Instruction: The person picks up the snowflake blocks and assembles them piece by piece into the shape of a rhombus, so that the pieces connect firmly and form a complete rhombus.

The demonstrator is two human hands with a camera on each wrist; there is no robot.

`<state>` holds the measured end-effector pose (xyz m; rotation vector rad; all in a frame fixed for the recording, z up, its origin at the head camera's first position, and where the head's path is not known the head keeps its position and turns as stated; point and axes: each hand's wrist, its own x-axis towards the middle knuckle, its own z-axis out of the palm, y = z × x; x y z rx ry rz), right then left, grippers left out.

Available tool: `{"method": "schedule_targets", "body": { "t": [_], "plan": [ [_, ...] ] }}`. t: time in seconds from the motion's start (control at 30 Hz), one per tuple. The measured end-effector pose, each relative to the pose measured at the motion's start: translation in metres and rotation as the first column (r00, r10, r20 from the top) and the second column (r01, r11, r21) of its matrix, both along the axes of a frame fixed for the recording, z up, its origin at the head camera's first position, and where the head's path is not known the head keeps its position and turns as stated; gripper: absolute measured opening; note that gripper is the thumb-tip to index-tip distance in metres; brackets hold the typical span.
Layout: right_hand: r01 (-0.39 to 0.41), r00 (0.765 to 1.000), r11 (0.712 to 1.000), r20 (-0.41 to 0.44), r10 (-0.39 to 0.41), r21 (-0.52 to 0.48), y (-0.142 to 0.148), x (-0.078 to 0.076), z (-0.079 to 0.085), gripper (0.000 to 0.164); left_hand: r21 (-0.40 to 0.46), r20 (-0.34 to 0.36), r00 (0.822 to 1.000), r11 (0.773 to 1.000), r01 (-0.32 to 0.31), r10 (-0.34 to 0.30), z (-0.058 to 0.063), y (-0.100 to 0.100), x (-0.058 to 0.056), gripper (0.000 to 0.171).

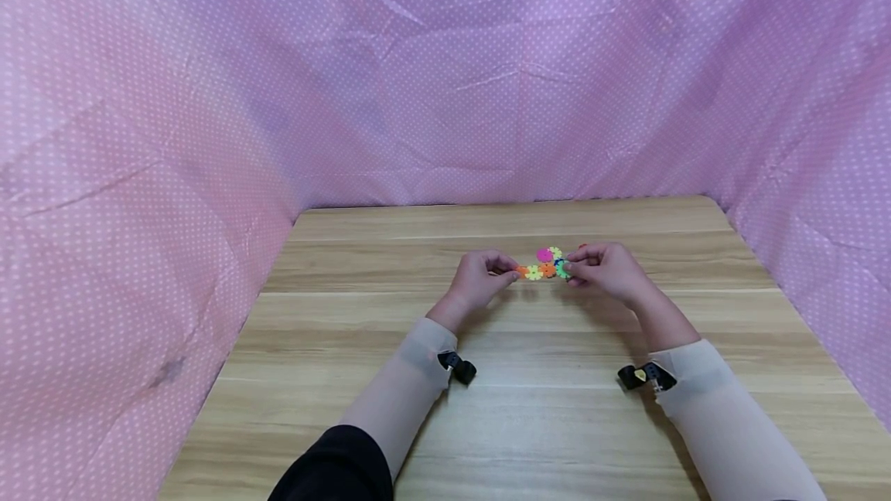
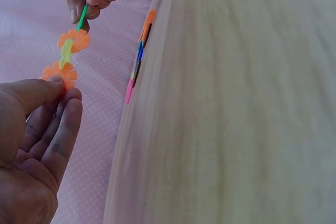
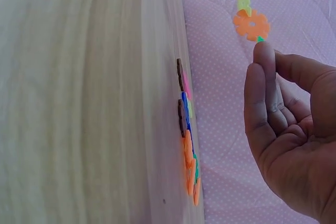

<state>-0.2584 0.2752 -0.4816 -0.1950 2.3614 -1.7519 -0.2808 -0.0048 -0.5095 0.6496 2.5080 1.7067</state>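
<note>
Between my two hands stretches a short chain of notched snowflake-shaped plastic discs. It runs from an orange disc [image 2: 70, 75] through a yellow disc [image 1: 533, 273] and a second orange disc [image 3: 252, 24] to a green disc [image 2: 82, 17]. My left hand [image 1: 476, 281] pinches the first orange disc between thumb and fingertips. At the other end, my right hand [image 1: 612, 273] pinches the green disc, mostly hidden behind its fingertips in the right wrist view. The chain is held up above the wooden table [image 1: 529, 424], its shadow falling below.
Several loose discs lie on the table just beyond the chain, among them a pink one [image 1: 544, 255], a yellow one [image 1: 555, 252] and brown ones [image 3: 180, 74]. My right hand partly covers this group. A pink dotted cloth [image 1: 445, 99] hangs around the table's back and sides.
</note>
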Motion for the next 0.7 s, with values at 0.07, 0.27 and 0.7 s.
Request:
{"method": "schedule_targets", "body": {
  "t": [0.07, 0.27, 0.7],
  "plan": [
    [-0.008, 1.0, 1.0, -0.005, 0.008, -0.014, -0.001, 0.0, 0.0, 0.031, -0.002, 0.0, 1.0, 1.0, -0.001, 0.001, 0.0, 0.0, 0.0, 0.005],
    [-0.016, 1.0, 0.999, 0.0, 0.016, -0.036, -0.004, 0.001, 0.0, 0.031, -0.013, 0.001, 1.0, 1.0, 0.004, -0.004, 0.001, 0.0, 0.0, 0.005],
    [0.017, 0.999, 0.996, 0.05, -0.013, -0.084, -0.011, 0.001, -0.002, 0.03, -0.023, -0.049, 0.999, 1.0, -0.004, 0.003, 0.003, 0.003, 0.001, 0.005]
  ]
}}
